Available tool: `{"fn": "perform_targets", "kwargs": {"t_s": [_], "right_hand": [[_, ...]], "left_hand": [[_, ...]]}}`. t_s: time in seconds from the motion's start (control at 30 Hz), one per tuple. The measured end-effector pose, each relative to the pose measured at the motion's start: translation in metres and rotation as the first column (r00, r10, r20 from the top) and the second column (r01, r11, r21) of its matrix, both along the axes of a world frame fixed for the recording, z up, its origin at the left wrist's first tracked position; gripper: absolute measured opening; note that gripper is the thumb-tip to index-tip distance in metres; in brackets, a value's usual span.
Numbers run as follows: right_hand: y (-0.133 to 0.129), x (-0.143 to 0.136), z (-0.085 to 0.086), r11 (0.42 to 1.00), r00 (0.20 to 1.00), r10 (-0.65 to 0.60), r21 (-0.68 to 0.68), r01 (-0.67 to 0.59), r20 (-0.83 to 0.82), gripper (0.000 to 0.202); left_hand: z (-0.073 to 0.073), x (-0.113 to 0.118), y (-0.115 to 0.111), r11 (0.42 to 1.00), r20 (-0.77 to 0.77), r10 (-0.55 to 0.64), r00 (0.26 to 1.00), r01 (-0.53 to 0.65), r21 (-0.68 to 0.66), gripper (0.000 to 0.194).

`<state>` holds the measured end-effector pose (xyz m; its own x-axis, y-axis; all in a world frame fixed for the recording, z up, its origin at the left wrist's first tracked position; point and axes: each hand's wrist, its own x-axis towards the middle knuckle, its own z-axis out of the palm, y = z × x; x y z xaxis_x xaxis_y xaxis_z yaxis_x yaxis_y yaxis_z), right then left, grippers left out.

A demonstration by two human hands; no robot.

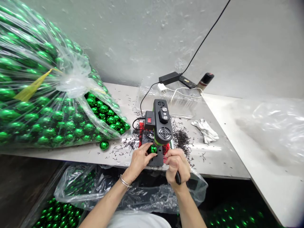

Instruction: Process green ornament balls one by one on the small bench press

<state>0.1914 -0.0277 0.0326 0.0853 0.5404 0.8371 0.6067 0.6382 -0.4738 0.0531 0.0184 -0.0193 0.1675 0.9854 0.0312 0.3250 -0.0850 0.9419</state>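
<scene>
No readable text, label, brand, number or sign shows on the black machine or elsewhere.

A white glove lies on the right of the tabletop, a dark-capped bottle is near the grey wall, a white plug rests on clear plastic packaging, and clear sheeting lies farther right

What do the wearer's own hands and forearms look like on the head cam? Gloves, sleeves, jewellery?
Both hands are ungloved, with no sleeves over the visible forearms. Left hand: silvery bangle at the wrist, looks like a double band. Right hand: no jewellery visible. White garment at the bottom edge. No cables or markings visible on either arm.
</scene>
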Motion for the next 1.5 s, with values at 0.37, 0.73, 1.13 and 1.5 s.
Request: {"fn": "perform_targets", "kwargs": {"t_s": [0.37,0.73,1.13,1.5], "right_hand": [[0.011,0.0,-0.05,0.978,0.994,-0.106,0.182,0.103,0.01,0.031],[0.012,-0.001,-0.057,0.986,0.996,-0.091,0.143,0.088,0.015,0.031],[0.002,-0.004,0.037,0.997,0.99,-0.04,-0.074,0.03,-0.134,0.03],[0.003,-0.006,0.03,0.999,0.994,-0.048,0.008,0.049,-0.095,0.03]], "left_hand": [[0.003,0.002,0.0,1.0,0.017,0.023,1.0,-0.023,-0.015,0.025],[-0.003,0.001,0.0,1.0,0.025,0.025,0.999,-0.025,-0.003,0.031],[-0.009,-0.006,-0.007,1.0,-0.038,-0.004,0.999,0.005,0.022,0.039],[0.024,-0.079,-0.01,0.869,-0.165,0.263,0.951,-0.159,0.468,0.033]]}}
